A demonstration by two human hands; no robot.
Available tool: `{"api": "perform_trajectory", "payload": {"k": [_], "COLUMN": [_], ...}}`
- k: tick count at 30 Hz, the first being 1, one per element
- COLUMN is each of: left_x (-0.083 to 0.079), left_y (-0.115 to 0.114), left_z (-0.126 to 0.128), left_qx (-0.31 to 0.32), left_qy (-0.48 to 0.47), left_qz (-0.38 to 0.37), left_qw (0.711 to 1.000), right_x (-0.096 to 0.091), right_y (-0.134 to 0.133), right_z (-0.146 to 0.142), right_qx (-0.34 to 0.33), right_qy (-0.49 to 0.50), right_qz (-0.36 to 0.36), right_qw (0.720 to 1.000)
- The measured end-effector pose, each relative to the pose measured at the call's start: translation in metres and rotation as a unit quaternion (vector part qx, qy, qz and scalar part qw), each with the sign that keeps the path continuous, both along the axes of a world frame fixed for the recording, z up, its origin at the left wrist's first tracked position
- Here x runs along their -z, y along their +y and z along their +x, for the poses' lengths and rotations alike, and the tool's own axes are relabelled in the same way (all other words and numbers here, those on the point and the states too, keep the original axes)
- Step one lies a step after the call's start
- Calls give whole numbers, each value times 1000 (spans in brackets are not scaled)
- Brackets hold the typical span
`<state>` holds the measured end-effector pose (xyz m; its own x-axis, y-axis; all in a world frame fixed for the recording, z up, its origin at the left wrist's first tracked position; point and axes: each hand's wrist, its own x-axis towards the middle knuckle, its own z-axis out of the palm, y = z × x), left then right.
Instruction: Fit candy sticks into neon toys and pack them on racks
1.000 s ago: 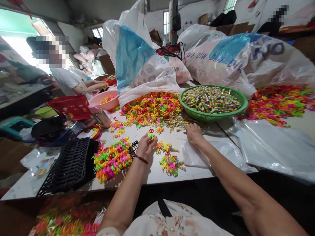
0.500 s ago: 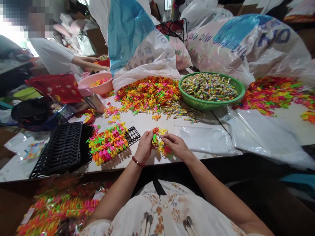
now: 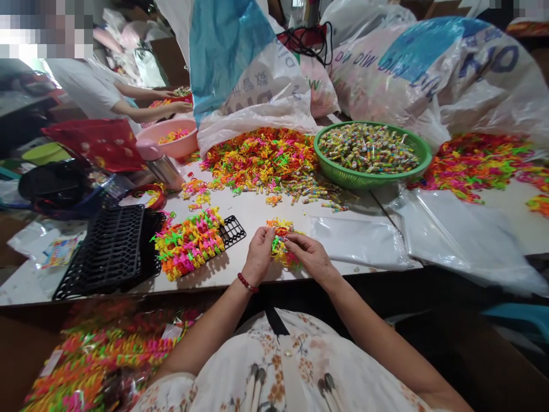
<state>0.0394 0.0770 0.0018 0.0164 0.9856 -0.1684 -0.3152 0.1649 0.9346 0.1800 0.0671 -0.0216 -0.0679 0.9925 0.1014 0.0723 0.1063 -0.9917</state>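
My left hand is closed, thumb and finger pinching small coloured plastic toy pieces; a red loop and a green bit show beside the fingertips. Close by on the right, my right hand is closed in a pinch, its fingertips meeting the same pieces. Whatever tiny thing the right fingers hold is too small to make out. Under and between both hands lies a little heap of loose coloured pieces. Left of them, rows of similar toys stand in a black plastic grid.
More black grids are stacked at the left. Behind are a large pile of coloured pieces and a green basket of small wrapped tubes. Clear plastic bags lie right. A steel flask stands left; a co-worker's arm reaches in beyond.
My hands have drawn slightly closer together, and the red loop now sits between them. The co-worker's arms have shifted at the back left. The whole view has moved a little.
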Motion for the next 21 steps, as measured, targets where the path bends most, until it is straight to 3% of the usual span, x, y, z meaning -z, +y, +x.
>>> {"api": "perform_trajectory", "payload": {"k": [4,13,21], "left_x": [0,4,14], "left_y": [0,1,11], "left_z": [0,2,-4], "left_qx": [11,19,5], "left_qy": [-2,8,164], "left_qz": [-20,-14,18], "left_qw": [1000,1000,986], "right_x": [2,3,-10], "right_y": [-1,-5,-7], "right_z": [0,1,1], "right_qx": [28,24,-12], "right_qy": [-5,-33,-76], "right_qz": [17,55,123], "right_qw": [999,998,989]}}
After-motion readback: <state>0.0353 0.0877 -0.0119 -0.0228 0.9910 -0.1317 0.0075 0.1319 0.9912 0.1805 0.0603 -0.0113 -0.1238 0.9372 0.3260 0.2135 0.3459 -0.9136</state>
